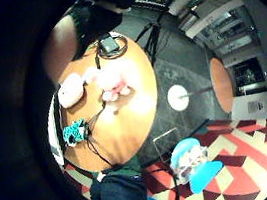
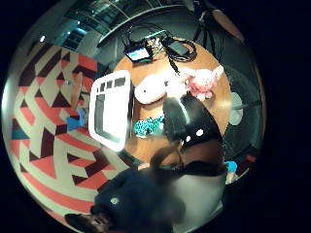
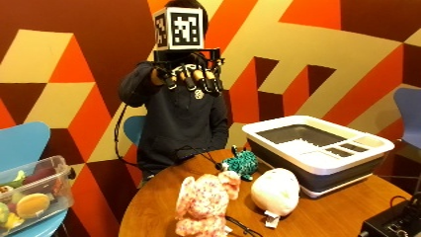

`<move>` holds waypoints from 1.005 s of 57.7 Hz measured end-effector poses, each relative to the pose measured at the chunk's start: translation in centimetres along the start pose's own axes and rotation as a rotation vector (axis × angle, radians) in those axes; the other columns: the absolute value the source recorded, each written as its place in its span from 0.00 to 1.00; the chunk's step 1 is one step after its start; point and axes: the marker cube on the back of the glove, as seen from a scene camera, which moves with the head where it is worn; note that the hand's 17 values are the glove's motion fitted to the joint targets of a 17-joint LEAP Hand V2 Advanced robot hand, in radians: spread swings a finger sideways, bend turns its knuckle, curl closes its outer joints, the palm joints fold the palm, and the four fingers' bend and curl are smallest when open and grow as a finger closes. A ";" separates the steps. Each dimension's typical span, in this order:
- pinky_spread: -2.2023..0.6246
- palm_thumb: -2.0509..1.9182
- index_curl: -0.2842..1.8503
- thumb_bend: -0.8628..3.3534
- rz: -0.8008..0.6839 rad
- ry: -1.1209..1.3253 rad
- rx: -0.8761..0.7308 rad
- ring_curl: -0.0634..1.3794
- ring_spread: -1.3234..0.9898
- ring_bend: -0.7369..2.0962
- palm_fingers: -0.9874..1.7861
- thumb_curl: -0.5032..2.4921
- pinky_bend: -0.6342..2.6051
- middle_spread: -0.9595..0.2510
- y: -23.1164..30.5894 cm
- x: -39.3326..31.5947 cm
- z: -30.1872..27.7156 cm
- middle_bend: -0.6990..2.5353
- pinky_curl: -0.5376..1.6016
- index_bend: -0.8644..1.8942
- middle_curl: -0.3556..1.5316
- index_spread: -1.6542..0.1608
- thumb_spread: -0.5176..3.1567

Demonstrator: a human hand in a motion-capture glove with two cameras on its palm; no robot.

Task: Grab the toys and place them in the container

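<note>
Pink toy [image 3: 200, 202]: a plush lies on the round table [image 3: 329, 217] at the near edge, flat on its side, well within reach of the seated person.
White toy [image 3: 275, 191]: a pale plush rests just beside the pink one, between it and the container; nothing is stacked on it.
Teal toy [image 3: 241, 163]: a small spotted plush stands nearest the person, close to the container's wall; a black cable runs past it.
Container [image 3: 315, 148]: a white-rimmed grey tub sits at the table's far side, mouth up and empty as far as can be seen, so toys can be dropped in from above.
Hand [image 3: 190, 74]: the gloved right hand is held up high at face level, well apart from every toy; the fingers hang loosely bent and nothing is held.
Progress: no toy is judged to be in the container yet; all three are left to be moved.
In the way: cables trail across the tabletop among the toys and could be snagged in a lift.
Around: a black device [image 3: 395, 224] sits at the table's corner; a clear bin [image 3: 29, 195] of toy food rests on a blue chair [image 3: 20, 143] beside the table.
</note>
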 end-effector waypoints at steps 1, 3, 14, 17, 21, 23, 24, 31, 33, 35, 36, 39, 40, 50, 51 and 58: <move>0.79 0.55 0.16 0.23 -0.002 0.001 -0.001 0.04 0.57 0.31 0.44 0.17 0.31 0.77 0.0 0.0 0.0 0.28 0.28 0.41 0.21 0.85 0.26; 0.79 0.55 0.17 0.24 -0.010 0.005 -0.002 0.05 0.57 0.31 0.44 0.18 0.32 0.76 -0.2 -0.1 -0.2 0.28 0.30 0.42 0.22 0.84 0.31; 0.79 0.55 0.22 0.24 -0.032 -0.081 -0.050 0.07 0.56 0.33 0.42 0.20 0.33 0.74 -2.5 0.4 0.8 0.29 0.33 0.42 0.26 0.79 0.47; 0.79 0.55 0.23 0.24 -0.034 -0.093 -0.046 0.07 0.56 0.33 0.42 0.20 0.34 0.74 -3.3 0.7 1.3 0.29 0.34 0.41 0.27 0.78 0.49; 0.79 0.54 0.23 0.24 -0.043 -0.098 -0.064 0.08 0.56 0.33 0.40 0.20 0.35 0.74 -3.7 0.6 1.6 0.29 0.35 0.40 0.29 0.78 0.51; 0.79 0.54 0.24 0.23 -0.043 -0.096 -0.080 0.09 0.56 0.33 0.40 0.21 0.35 0.74 -3.7 0.4 1.7 0.28 0.36 0.39 0.29 0.77 0.51; 0.79 0.53 0.24 0.23 -0.042 -0.093 -0.086 0.09 0.56 0.33 0.40 0.21 0.35 0.74 -3.8 0.4 1.8 0.28 0.36 0.39 0.29 0.77 0.52; 0.80 0.52 0.24 0.22 -0.033 -0.053 -0.109 0.11 0.56 0.33 0.34 0.22 0.38 0.73 -5.1 0.2 2.3 0.27 0.38 0.36 0.30 0.77 0.52; 0.80 0.52 0.24 0.22 -0.036 -0.050 -0.110 0.11 0.56 0.33 0.32 0.22 0.40 0.73 -5.6 0.2 2.4 0.26 0.38 0.35 0.30 0.76 0.51; 0.80 0.52 0.24 0.22 -0.038 -0.048 -0.106 0.11 0.57 0.33 0.31 0.22 0.40 0.74 -6.0 0.1 2.6 0.26 0.39 0.36 0.30 0.76 0.51; 0.80 0.52 0.24 0.22 -0.039 -0.045 -0.103 0.12 0.57 0.33 0.31 0.22 0.40 0.74 -6.3 0.1 2.7 0.26 0.39 0.36 0.30 0.76 0.51; 0.80 0.52 0.24 0.21 -0.041 -0.037 -0.092 0.12 0.57 0.33 0.30 0.22 0.41 0.73 -7.0 0.2 3.1 0.26 0.39 0.35 0.30 0.76 0.50; 0.80 0.52 0.24 0.21 -0.042 -0.036 -0.091 0.13 0.57 0.33 0.29 0.23 0.41 0.73 -7.2 0.2 3.4 0.26 0.40 0.35 0.30 0.76 0.50; 0.80 0.52 0.24 0.20 -0.016 -0.050 -0.117 0.14 0.57 0.32 0.27 0.24 0.42 0.73 -9.9 1.4 8.5 0.25 0.41 0.36 0.30 0.76 0.49; 0.80 0.52 0.24 0.20 -0.015 -0.050 -0.121 0.14 0.57 0.32 0.27 0.24 0.42 0.73 -10.1 1.5 9.1 0.25 0.41 0.36 0.30 0.76 0.48; 0.80 0.52 0.24 0.20 -0.037 -0.044 -0.170 0.15 0.57 0.32 0.28 0.24 0.42 0.72 -11.6 2.7 14.6 0.25 0.41 0.37 0.30 0.75 0.48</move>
